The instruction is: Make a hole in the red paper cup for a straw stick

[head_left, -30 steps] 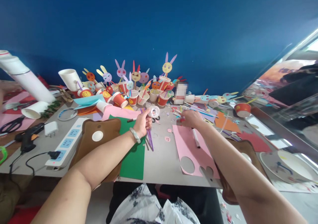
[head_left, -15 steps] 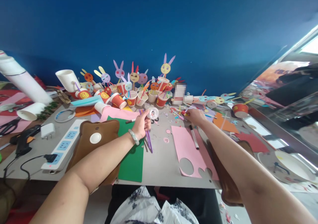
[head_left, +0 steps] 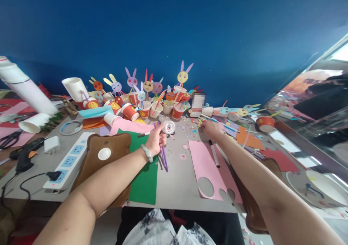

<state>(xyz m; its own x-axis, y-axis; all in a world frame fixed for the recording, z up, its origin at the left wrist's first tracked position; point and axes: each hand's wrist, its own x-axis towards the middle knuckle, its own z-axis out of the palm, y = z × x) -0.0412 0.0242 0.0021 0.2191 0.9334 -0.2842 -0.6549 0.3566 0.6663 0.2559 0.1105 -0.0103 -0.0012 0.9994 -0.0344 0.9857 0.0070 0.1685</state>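
My left hand (head_left: pixel 157 140), a bangle at its wrist, is closed around several thin purple sticks (head_left: pixel 163 158) above the grey table. A clear roll of tape (head_left: pixel 169 127) is also in its grip, at the fingertips. My right hand (head_left: pixel 212 129) is at the far side of the table, among coloured sticks (head_left: pixel 231 126) and small paper scraps. Its fingers point down and are drawn together; what they pinch, if anything, is hidden. Just below this hand, a marker (head_left: pixel 214 153) lies on pink paper (head_left: pixel 206 170) with round holes cut from it.
Paper cups with paper rabbit heads (head_left: pixel 141 95) stand along the blue wall. To the left are green paper (head_left: pixel 144 183), a brown pouch (head_left: pixel 104 172), a power strip (head_left: pixel 67 163), a glue gun (head_left: pixel 25 156) and scissors (head_left: pixel 11 139). Orange paper (head_left: pixel 248 138) and a red cup (head_left: pixel 265 123) lie right.
My right hand has shifted slightly left and down among the coloured sticks, and some of these have moved. My left hand still holds the tape and purple sticks. The view has tilted a little.
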